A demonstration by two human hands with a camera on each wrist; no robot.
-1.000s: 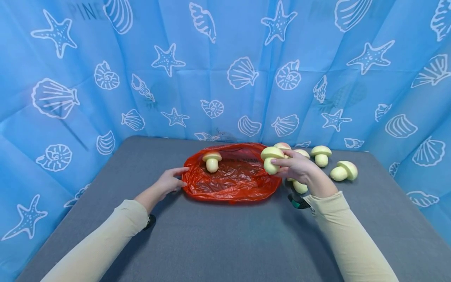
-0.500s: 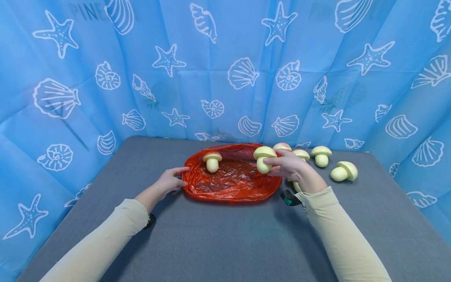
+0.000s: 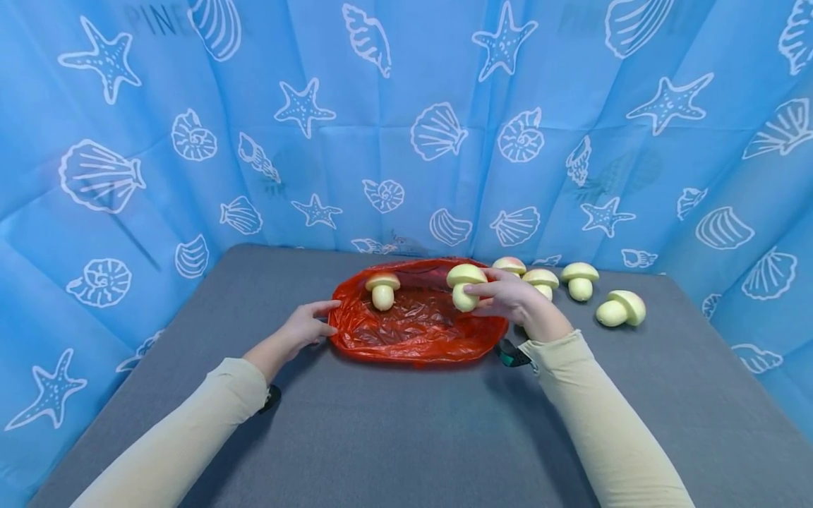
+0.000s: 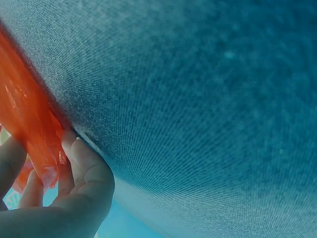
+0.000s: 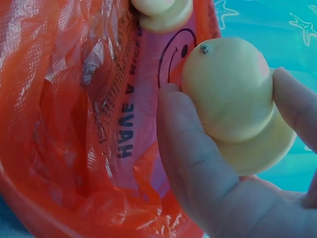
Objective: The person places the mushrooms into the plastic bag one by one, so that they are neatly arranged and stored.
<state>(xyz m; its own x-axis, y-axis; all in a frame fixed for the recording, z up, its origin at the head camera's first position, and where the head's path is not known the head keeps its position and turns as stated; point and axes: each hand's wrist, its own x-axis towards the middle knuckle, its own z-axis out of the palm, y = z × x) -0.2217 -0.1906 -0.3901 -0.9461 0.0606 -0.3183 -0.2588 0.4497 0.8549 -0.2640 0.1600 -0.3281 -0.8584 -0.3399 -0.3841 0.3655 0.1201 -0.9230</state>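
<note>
A red plastic bag (image 3: 413, 346) lies with its mouth spread wide in the middle of the table, printed letters showing on its inner wall. Inside, toward its left, is a pale yellow toy mushroom (image 3: 382, 292). My left hand (image 3: 303, 327) grips the bag's left rim; the left wrist view has the red film (image 4: 29, 109) between thumb and fingers. Over the bag's right part, my right hand (image 3: 514, 300) holds a second toy mushroom (image 3: 465, 282) between thumb and fingers, stem toward the right wrist camera. The mushroom's cap (image 5: 262, 148) partly hides behind its stem.
Several more toy mushrooms stand or lie right of the bag, including one upright mushroom (image 3: 579, 281) and one tipped mushroom (image 3: 621, 308). My right hand and wrist partly cover others. A blue shell-print curtain (image 3: 406, 141) hangs behind the grey table (image 3: 394, 437).
My right hand has moved left with its mushroom, from the bag's right rim to farther over the opening. The left hand and the bag have stayed in place.
</note>
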